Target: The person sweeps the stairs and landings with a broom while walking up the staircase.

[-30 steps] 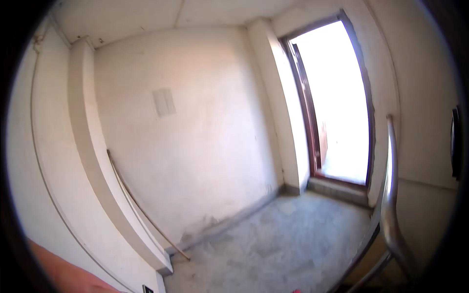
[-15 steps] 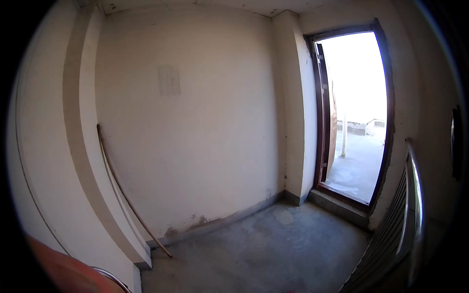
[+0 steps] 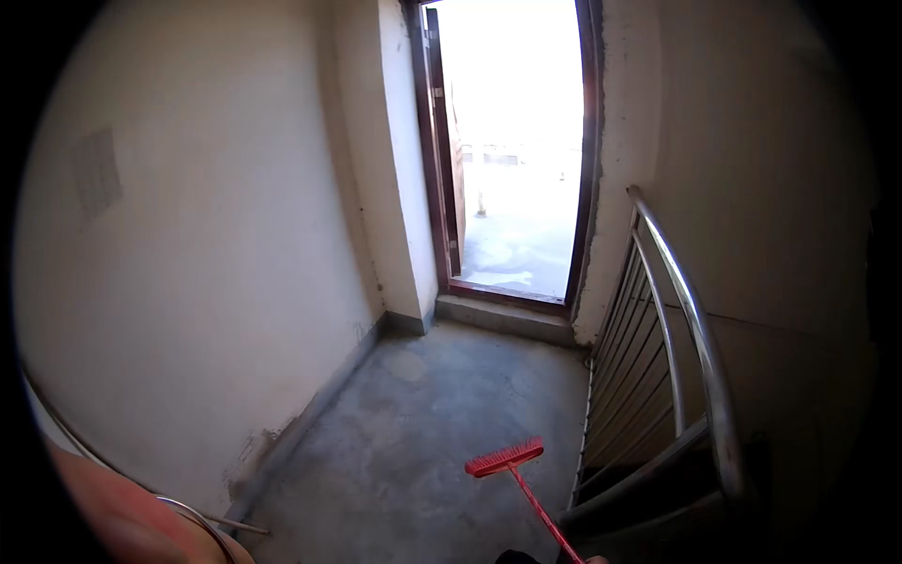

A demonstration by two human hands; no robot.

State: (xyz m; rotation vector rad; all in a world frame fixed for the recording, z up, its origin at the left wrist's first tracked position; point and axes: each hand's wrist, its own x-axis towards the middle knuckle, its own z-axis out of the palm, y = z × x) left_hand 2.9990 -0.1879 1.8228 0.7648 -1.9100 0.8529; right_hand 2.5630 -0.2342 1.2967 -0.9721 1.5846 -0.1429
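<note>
A red broom (image 3: 505,457) points away from me, its bristle head tilted with the bristles facing up and forward over the grey floor. Its thin red handle (image 3: 545,517) runs down to the bottom edge. There a small part of my right hand (image 3: 597,560) shows, closed round the handle; most of it is cut off. My left hand is out of frame. At the lower left is a blurred reddish-orange shape (image 3: 113,498) with a silvery curved band (image 3: 193,512) across it; what it is I cannot make out.
A metal stair railing (image 3: 691,310) with thin bars stands on the right. Ahead, a bright doorway (image 3: 517,169) has a raised sill (image 3: 507,315). A pale wall (image 3: 216,235) rises on the left, and a stick's end (image 3: 249,526) lies low beside it.
My view has turned right and down, so the doorway and railing sit further left. The red broom and a bit of my right hand have come into view. The leaning stick is mostly hidden or out of frame.
</note>
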